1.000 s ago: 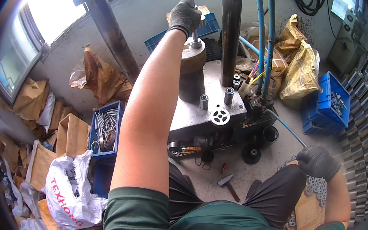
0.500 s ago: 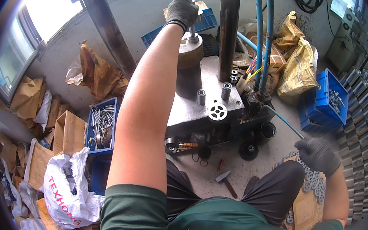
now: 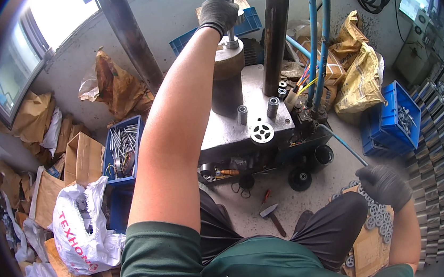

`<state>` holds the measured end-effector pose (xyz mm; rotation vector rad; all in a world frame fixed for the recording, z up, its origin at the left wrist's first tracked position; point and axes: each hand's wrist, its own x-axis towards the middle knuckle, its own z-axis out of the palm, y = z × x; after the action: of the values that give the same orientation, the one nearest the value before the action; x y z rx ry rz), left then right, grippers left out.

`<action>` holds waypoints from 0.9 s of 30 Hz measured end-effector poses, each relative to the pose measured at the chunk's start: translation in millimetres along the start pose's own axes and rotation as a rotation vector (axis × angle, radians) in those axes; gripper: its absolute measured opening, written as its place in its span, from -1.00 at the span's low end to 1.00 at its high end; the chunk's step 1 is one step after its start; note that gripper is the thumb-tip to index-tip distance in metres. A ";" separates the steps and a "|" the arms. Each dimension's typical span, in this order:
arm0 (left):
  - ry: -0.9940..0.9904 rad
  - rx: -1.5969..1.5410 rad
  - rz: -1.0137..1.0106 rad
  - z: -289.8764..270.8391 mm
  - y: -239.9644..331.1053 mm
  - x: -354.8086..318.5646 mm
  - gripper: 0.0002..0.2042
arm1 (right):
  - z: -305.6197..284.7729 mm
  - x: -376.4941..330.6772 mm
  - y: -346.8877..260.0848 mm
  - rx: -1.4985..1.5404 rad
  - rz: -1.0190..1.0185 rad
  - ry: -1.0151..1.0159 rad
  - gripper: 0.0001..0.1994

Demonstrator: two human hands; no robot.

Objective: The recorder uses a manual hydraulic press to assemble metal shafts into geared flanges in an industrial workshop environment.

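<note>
Mostly bare metal, matt cloth, plastic crates, crumpled paper.
Left hand (image 3: 217, 12) and right hand (image 3: 384, 186) in dark matt knit gloves; left grips a smooth shiny steel rod (image 3: 226, 10) over a dull, rusty-brown metal cylinder (image 3: 226, 82). Press plate (image 3: 247, 120) grey metal, scuffed, semi-matt, with small bright metal sleeves (image 3: 273, 107). Round parts (image 3: 377, 217) under right hand look dull grey metal, on brown cardboard (image 3: 368, 250). Blue crates (image 3: 389, 122) smooth plastic. Hoses (image 3: 314, 33) glossy blue. Sacks (image 3: 358, 80) crinkled yellow-brown paper. White bag (image 3: 79, 232) woven plastic. Shirt (image 3: 192, 269) green matt cloth. Floor (image 3: 322, 182) rough concrete.
</note>
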<state>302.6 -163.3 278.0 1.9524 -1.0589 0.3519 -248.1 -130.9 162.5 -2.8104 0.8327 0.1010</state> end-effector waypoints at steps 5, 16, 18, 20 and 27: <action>-0.009 -0.001 0.015 0.0 -2.7 0.1 -0.65 | -9.7 18.2 2.4 0.172 -0.055 0.390 -0.83; 0.025 0.023 0.019 0.9 -9.4 -4.0 -0.65 | -106.2 174.0 39.1 -0.226 -0.104 1.046 -0.83; 0.073 -0.035 0.029 1.8 -8.3 -8.6 -0.61 | -114.7 191.9 44.1 -0.240 -0.007 1.006 -0.81; 0.062 -0.076 0.011 -0.5 -1.1 -23.5 -0.63 | -119.4 197.3 41.2 -0.246 0.084 0.963 -0.78; 0.295 -0.441 0.492 19.8 -19.6 -85.1 -0.87 | -121.3 193.7 40.0 -0.270 0.220 0.864 -0.77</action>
<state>264.2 -127.6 205.4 1.1978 -1.2840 0.5961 -106.8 -292.9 249.7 -2.9621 1.3686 -1.1112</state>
